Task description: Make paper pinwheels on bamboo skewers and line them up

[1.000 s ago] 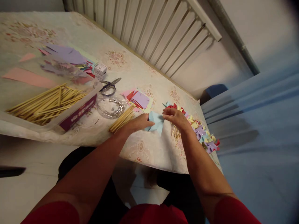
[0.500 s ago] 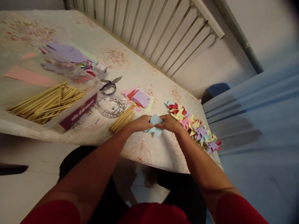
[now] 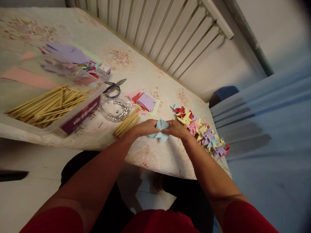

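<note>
A light blue paper pinwheel [image 3: 162,124], its flaps partly folded in, is held over the near part of the table. On its left side my left hand [image 3: 148,127] pinches the paper. My right hand [image 3: 175,128] grips it from the right, thumb near its centre. Fingertips of both hands are partly hidden behind the paper. Finished pinwheels [image 3: 194,127] in red, yellow, pink and purple lie in a row just right of my right hand. A bundle of thin wooden sticks [image 3: 127,123] lies left of my left hand.
A clear plastic box [image 3: 54,126] of sticks stands at left. Near it are a round clear dish [image 3: 107,113] of small shiny pieces, scissors [image 3: 114,88], small white boxes [image 3: 104,70] and purple paper sheets [image 3: 65,52]. Cut paper squares [image 3: 147,102] lie beyond my hands. A radiator [image 3: 155,32] lines the back.
Both hands stay in nearly the same place on the blue paper pinwheel. Its flaps have shifted slightly between the fingers. The view has moved a little.
</note>
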Demonstrator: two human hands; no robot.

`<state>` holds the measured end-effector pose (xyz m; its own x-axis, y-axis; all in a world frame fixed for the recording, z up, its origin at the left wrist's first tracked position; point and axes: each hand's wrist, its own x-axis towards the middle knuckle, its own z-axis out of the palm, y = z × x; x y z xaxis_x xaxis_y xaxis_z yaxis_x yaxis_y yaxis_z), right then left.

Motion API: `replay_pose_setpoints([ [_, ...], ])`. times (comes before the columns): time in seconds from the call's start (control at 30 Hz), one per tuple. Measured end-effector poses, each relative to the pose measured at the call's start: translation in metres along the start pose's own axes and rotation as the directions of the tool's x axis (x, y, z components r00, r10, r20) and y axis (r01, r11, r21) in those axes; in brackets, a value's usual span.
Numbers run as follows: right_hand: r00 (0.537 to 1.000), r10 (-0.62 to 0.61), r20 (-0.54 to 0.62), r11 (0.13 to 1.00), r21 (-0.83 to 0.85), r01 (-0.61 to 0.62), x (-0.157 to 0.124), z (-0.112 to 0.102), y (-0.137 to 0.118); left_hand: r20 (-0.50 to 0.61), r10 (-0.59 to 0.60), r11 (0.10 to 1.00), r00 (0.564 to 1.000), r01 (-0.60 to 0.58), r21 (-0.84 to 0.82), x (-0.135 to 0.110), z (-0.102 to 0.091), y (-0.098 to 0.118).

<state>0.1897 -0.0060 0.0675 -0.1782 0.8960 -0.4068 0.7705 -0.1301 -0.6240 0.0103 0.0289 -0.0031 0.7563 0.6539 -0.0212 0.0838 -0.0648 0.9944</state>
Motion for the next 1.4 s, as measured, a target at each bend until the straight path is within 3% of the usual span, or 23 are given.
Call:
replay_pose_setpoints([
  [0.17,0.996,0.058,-0.065,0.998,0.004,-0.058,0.001,-0.003,0.0,0.082,0.003,0.987,0.997,0.011,-0.159,0.004,0.0,-0.008],
  [0.53,0.993,0.044,-0.113,0.998,-0.037,-0.048,-0.004,-0.007,-0.009,0.139,-0.056,0.973,0.989,0.085,-0.214,0.005,-0.001,-0.009],
  [0.67,0.99,0.018,-0.14,0.999,-0.041,-0.024,-0.004,-0.007,-0.008,0.121,-0.055,0.976,0.991,0.078,-0.202,0.004,-0.001,-0.007],
  [0.93,0.997,0.032,-0.066,0.999,-0.023,-0.034,-0.002,-0.005,-0.011,0.036,-0.066,0.995,0.997,0.069,-0.074,0.005,0.001,-0.011],
  [1.1,0.991,0.067,-0.112,0.994,0.089,-0.057,0.002,-0.007,0.001,-0.018,0.004,0.983,1.0,-0.008,-0.186,0.007,-0.004,-0.016],
  [1.2,0.972,0.099,-0.213,0.972,0.228,-0.049,0.005,-0.007,0.012,-0.188,-0.035,0.926,0.982,-0.039,-0.376,0.007,-0.009,-0.014],
  [1.3,0.921,0.15,-0.361,0.901,0.434,0.023,0.008,-0.003,0.017,-0.374,-0.158,0.765,0.914,-0.125,-0.631,0.007,-0.011,-0.009],
  [1.4,0.882,0.196,-0.428,0.78,0.613,0.124,0.01,0.003,0.013,-0.358,-0.145,0.652,0.923,-0.183,-0.736,0.006,-0.007,-0.004],
])
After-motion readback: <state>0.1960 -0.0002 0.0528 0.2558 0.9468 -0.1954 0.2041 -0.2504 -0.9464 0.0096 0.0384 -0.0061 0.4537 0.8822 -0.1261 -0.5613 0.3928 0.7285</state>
